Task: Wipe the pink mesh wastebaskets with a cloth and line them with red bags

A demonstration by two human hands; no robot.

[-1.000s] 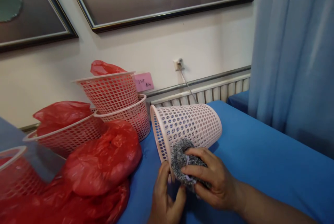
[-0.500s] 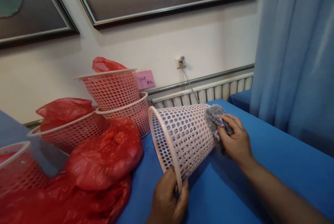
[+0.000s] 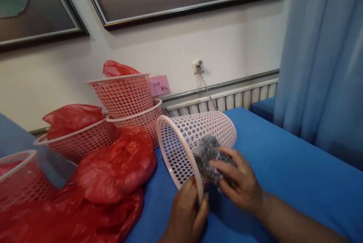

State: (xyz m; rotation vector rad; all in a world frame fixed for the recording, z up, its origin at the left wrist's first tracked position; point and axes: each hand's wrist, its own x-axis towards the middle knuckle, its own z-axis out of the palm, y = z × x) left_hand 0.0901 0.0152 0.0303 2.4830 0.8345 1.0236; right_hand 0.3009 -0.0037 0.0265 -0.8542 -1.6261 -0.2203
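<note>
A pale pink perforated plastic wastebasket (image 3: pixel 210 124) lies on its side over the blue surface (image 3: pixel 272 167), its mouth facing left. My left hand (image 3: pixel 185 211) pinches the lower part of its rim, thumb outside and fingers reaching inside. Bunched in my right hand (image 3: pixel 241 182) is a fluffy grey cloth (image 3: pixel 210 152), pressed against the outer side wall of the wastebasket near the rim. The cloth covers part of the holes there.
Red plastic bags (image 3: pixel 113 171) lie heaped at the left. Several pink baskets with red liners, one basket (image 3: pixel 124 93) stacked on another, stand behind them. A pink note (image 3: pixel 159 85), a wall socket (image 3: pixel 197 67), a radiator (image 3: pixel 241 97) and a blue curtain (image 3: pixel 323 65) are further back.
My right hand has slid the grey cloth from the wastebasket's base end toward the rim, left and down. My left hand still grips the rim.
</note>
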